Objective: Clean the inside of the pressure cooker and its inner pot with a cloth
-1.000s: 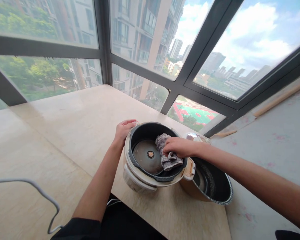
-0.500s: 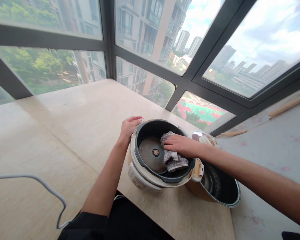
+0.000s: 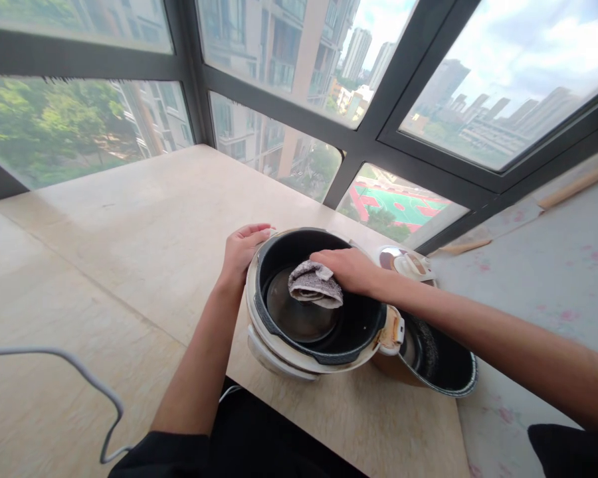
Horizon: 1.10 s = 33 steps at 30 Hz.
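Head view: left hand [image 3: 242, 252] grasps the near edge of the cooker [image 3: 299, 352] between both arms, apparently for steadiness. Right hand [image 3: 346, 269] clutches a cloth [image 3: 315, 285] within it, bunched presumably for grip. Dark-lined pot [image 3: 446, 365] stands rightward, seemingly leaving access.

No text you can read, no brand, label, number or sign legible to you on the cooker [image 3: 292, 357], or anywhere near or far
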Tool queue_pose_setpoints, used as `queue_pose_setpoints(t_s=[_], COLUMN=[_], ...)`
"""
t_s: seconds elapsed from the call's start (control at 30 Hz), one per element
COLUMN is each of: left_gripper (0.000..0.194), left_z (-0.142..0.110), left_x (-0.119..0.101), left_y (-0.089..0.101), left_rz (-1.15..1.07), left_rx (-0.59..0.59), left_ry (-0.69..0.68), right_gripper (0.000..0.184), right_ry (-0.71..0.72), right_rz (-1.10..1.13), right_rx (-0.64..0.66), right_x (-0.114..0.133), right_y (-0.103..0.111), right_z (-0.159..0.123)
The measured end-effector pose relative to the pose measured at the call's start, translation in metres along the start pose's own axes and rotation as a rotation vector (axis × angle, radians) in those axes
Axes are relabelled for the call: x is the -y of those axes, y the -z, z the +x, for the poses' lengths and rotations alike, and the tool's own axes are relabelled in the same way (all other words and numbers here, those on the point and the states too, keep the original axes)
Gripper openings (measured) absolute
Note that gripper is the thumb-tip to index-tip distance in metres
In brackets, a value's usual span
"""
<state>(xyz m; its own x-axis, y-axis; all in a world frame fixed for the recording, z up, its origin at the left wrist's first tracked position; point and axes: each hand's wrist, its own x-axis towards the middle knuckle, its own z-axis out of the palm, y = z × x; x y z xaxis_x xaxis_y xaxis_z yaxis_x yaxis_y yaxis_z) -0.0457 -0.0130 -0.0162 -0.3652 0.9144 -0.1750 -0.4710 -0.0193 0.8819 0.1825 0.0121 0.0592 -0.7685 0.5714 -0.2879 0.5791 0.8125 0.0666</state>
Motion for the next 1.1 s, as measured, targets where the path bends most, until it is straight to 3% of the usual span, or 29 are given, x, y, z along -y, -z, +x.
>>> queue_pose_setpoints(t_s=[0.17,0.4,0.63,0.83,0.97,1.1], left_gripper=[0.043,0.041,0.037,0.036,0.036,0.034], left_z=[-0.002,-0.005,-0.008,-0.01,-0.011,-0.012], left_x=[-0.002,-0.005,-0.005,-0.008,-0.009,-0.009], left_y=[-0.003,-0.005,-0.007,-0.008,-0.007,-0.008], left_rz=[-0.017,-0.014,0.044,0.056,0.097,0.142], left_rx=[-0.005,-0.024,-0.026,-0.039,-0.029,-0.035], left_ry=[0.007,0.008,-0.03,-0.011,-0.011,-0.028], right_gripper=[0.02,0.015,0.016,0.013,0.022,0.034], right_ry=[-0.004,0.168,0.452,0.609,0.616,0.613], right_rz=[-0.01,0.058,0.505,0.891,1.001,1.023], right_rx=[-0.072,-0.221,-0.193,0.088,0.356,0.604], right_x=[0.013,0.034,0.032,0.028,0.014,-0.003], right_y=[-0.007,-0.026,-0.028,-0.01,0.0,-0.01], right_z=[0.035,0.056,0.05,0.035,0.029,0.031])
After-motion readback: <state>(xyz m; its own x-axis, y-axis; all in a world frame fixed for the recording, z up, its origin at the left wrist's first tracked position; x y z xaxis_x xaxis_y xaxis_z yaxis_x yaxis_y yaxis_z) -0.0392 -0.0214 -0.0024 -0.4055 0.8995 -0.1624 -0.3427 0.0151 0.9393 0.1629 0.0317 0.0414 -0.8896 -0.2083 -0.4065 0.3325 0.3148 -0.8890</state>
